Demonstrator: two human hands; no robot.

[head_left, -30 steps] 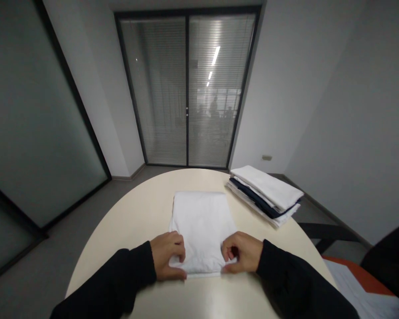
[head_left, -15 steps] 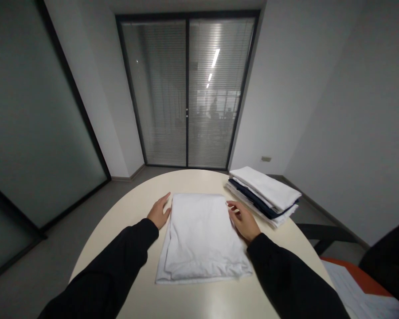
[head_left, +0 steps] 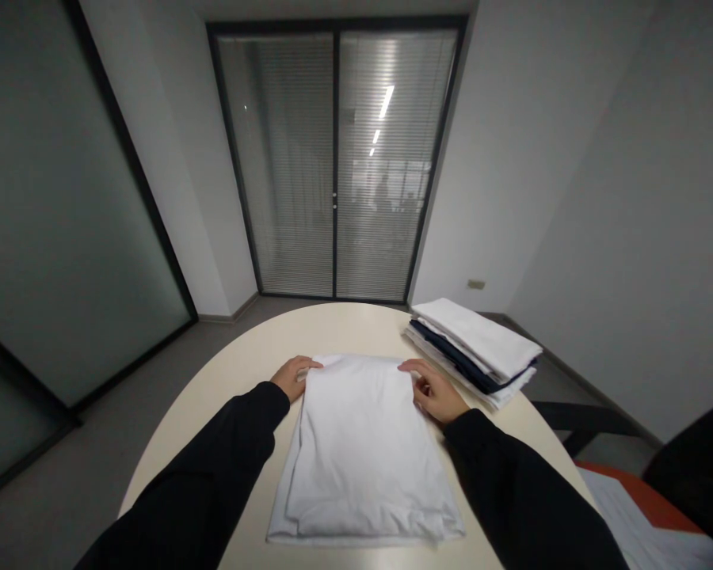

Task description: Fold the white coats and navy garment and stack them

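A folded white garment (head_left: 365, 451), probably a shirt, lies on the round table in front of me, its wider, wrinkled end nearest my body. My left hand (head_left: 294, 376) grips its far left corner, fingers over the top and thumb at the side. At the far right corner, my right hand (head_left: 436, 390) pinches the edge between forefinger and thumb, the other fingers curled. The garment's underside is hidden. To the right of my right hand sits a stack of folded clothes (head_left: 475, 336), white on top with a dark navy layer below.
The cream round table (head_left: 214, 412) has a curved edge. A black chair (head_left: 698, 459) stands at the right, near an orange item (head_left: 635, 495) and white cloth or paper (head_left: 623, 522) below table height. Glass doors with blinds (head_left: 336, 166) are beyond.
Both hands have closed on the garment's far corners, where before they rested beside it. The garment has slid toward me and its near edge sits lower in view.
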